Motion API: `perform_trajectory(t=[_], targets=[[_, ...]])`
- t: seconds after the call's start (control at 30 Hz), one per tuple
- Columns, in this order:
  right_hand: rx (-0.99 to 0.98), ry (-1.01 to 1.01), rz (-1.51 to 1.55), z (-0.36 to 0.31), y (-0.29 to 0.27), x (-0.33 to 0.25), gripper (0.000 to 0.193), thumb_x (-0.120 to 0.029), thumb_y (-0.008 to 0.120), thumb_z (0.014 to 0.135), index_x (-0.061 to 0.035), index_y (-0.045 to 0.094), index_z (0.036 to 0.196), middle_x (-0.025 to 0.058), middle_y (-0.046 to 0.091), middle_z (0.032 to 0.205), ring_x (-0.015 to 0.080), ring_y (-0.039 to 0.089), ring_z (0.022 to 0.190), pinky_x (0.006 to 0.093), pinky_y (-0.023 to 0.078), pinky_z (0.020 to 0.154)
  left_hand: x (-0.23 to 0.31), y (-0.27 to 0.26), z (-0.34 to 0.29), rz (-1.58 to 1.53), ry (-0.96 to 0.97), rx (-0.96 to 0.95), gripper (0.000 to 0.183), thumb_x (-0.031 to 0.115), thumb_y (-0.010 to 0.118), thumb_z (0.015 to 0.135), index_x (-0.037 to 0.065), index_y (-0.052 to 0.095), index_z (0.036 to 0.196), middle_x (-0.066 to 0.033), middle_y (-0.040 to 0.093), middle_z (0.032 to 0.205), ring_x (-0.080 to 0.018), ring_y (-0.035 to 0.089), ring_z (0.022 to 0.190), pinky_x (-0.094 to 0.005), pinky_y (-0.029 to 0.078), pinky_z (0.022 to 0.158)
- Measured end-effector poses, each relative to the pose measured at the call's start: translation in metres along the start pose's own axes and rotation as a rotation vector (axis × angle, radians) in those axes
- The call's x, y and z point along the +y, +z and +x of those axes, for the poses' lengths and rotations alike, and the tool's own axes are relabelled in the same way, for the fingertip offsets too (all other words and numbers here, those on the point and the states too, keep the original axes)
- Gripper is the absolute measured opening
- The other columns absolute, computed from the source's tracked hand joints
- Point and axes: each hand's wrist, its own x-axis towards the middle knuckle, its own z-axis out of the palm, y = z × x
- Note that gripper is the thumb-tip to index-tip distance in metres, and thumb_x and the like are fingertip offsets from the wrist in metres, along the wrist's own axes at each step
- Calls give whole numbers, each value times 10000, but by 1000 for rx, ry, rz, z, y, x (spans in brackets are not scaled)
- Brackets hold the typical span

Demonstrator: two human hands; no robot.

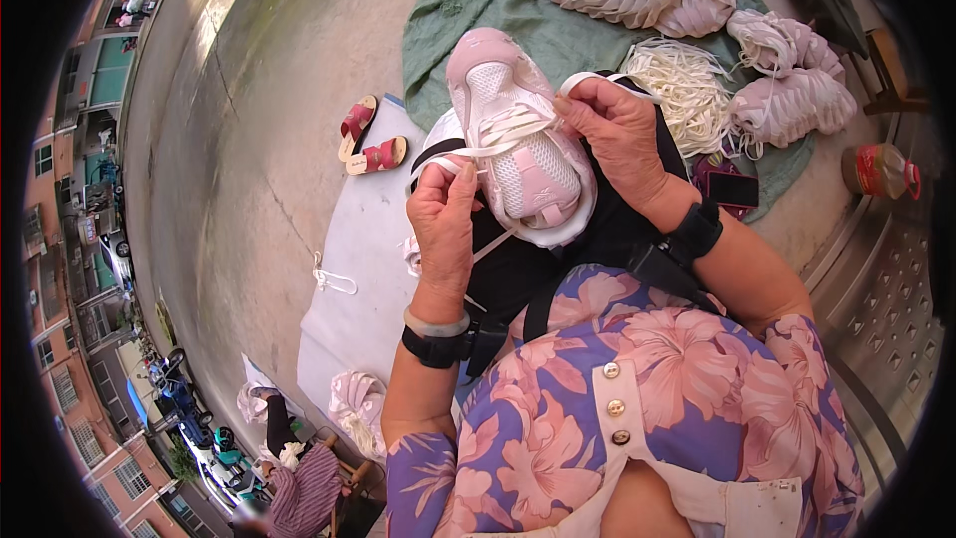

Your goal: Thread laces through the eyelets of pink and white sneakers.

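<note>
I watch a pink shoe, left hand pinching white lace at its eight o'clock, right hand likewise at three.

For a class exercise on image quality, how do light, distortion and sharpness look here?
Head view: soft daylight, with pale glare on the ground at upper left; head view: buildings curve along the left rim, corners black; head view: shoe, left hand and right hand fairly sharp.
</note>
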Motion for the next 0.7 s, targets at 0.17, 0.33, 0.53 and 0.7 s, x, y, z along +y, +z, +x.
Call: perform_trajectory(t=[0.17,0.33,0.53,0.7], targets=[[26,38,95,-2,2,-2,69,-40,650,830,16,629,866,-39,578,725,16,474,627,172,413,548,1,4,4,13,51,22,195,140,604,889,8,618,1031,-3,617,858,-49,524,741,-188,418,664],[31,-80,-36,-2,2,8,69,-28,654,812,12,630,862,-6,589,717,45,492,627,200,428,558,0,5,4,15,43,18,207,139,601,891,2,613,1046,-7,618,890,-52,532,763,-188,424,677],[-63,-358,-402,1,5,0,96,-45,655,789,2,614,862,78,586,734,140,528,616,252,450,584,1,5,3,-3,82,12,198,131,597,893,4,611,1044,-4,617,891,-50,532,761,-188,426,675],[3,-165,-350,-2,8,1,192,-72,695,765,-24,555,888,19,534,681,102,497,619,236,439,573,-8,2,6,56,107,33,142,117,588,898,13,609,993,10,607,868,-40,519,746,-185,425,654]])
